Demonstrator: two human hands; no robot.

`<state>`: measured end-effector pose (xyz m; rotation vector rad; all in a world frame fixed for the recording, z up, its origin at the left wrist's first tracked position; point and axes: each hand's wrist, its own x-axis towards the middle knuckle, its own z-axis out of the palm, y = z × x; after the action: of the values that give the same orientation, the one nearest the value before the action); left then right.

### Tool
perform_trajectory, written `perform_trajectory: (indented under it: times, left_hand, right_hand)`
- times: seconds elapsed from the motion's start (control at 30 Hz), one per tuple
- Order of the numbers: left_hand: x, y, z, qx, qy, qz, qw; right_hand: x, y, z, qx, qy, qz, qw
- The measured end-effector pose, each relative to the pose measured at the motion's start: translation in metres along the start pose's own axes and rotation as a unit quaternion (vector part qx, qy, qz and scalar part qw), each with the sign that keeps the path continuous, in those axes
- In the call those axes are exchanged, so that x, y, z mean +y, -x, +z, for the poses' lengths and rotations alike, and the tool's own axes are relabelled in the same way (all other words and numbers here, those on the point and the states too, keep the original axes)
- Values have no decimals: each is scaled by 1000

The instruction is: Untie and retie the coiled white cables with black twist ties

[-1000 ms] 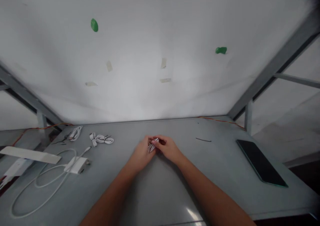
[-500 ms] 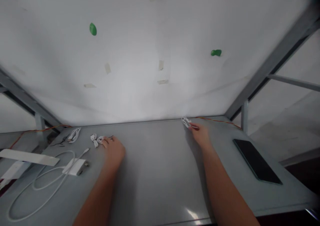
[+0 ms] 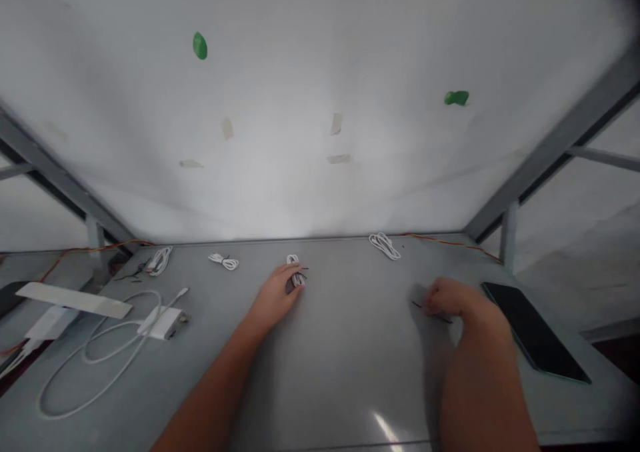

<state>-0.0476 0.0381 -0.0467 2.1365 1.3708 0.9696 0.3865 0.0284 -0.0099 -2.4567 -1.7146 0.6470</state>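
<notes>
Left hand (image 3: pixel 276 297) closed on coiled white cable (image 3: pixel 296 276), well left of phone (image 3: pixel 537 335); right hand (image 3: pixel 451 299), beside phone, pinched on black tie (image 3: pixel 434 314).

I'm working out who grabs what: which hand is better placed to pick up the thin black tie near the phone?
The right hand: its fingers are at the black tie, just left of the phone. The left hand is farther off and holds a coiled white cable.
</notes>
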Motion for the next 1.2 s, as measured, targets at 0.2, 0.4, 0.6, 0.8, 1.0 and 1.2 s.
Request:
perform_trajectory:
  times: [0.2, 0.4, 0.6, 0.8, 1.0, 1.2]
  left_hand:
    - [8, -3, 1, 76, 48, -38, 995]
    - [2, -2, 6, 105, -159, -113, 975]
    - [14, -2, 26, 45, -115, -110, 986]
    - [32, 1, 30, 39, 94, -105, 989]
    - [47, 0, 32, 22, 271, -138, 952]
    - [44, -2, 31, 17, 317, -149, 937]
  right_hand:
    - [-80, 13, 15, 81, -62, -130, 986]
    - [-188, 31, 95, 99, -182, -359, 910]
    - [-204, 37, 112, 70, -213, -386, 895]
    - [-198, 33, 107, -5, -381, -327, 865]
    - [-199, 38, 107, -80, -519, -266, 808]
    - [-196, 38, 101, -72, -521, -268, 807]
